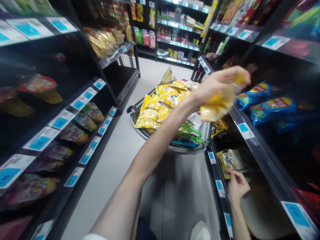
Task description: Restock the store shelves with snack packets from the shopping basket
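Observation:
My left hand [220, 85] is raised at the right-hand shelf and is closed round a yellow snack bag [216, 106], blurred by motion. Blue crisp bags [262, 100] lie on the shelf just right of it. My right hand [236, 185] is lower down, fingers curled on the edge of a yellow and white packet [228, 160] on a lower right shelf. A trolley basket [140, 130] heaped with yellow snack bags [155, 110] stands ahead in the aisle.
Black shelves with blue and white price labels [82, 100] line both sides of a narrow aisle with a pale floor [117, 156]. More stocked shelves [177, 33] close the far end. My shoe [200, 231] shows at the bottom.

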The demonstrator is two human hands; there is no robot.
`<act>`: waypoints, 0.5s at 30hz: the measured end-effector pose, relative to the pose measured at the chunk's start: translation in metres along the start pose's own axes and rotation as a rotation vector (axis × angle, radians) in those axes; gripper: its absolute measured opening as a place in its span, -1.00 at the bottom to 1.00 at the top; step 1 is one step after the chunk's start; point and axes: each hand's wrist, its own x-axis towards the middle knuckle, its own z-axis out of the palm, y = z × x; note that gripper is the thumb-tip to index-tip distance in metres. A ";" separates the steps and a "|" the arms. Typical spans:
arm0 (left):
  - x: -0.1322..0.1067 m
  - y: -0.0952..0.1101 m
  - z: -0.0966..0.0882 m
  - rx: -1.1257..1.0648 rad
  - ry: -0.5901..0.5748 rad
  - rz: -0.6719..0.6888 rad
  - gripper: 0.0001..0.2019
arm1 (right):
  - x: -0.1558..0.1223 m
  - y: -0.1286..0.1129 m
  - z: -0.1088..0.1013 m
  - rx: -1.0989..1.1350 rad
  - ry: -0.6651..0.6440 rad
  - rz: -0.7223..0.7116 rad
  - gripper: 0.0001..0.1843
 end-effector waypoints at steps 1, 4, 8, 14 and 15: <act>-0.004 0.001 0.006 0.045 -0.107 0.036 -0.69 | 0.000 -0.012 0.002 0.055 -0.043 0.061 -0.84; -0.011 0.005 0.026 0.215 -0.433 0.126 -0.66 | -0.003 -0.053 0.008 0.289 -0.288 0.232 -0.55; -0.012 0.006 0.055 0.344 -0.619 0.109 -0.64 | -0.013 -0.093 0.016 0.500 -0.576 0.204 -0.26; -0.015 0.008 0.076 0.300 -0.729 0.126 -0.71 | -0.024 -0.106 0.005 0.281 -0.464 0.130 -0.33; -0.015 0.009 0.076 0.286 -0.743 0.158 -0.70 | -0.025 -0.106 0.003 0.259 -0.451 0.123 -0.37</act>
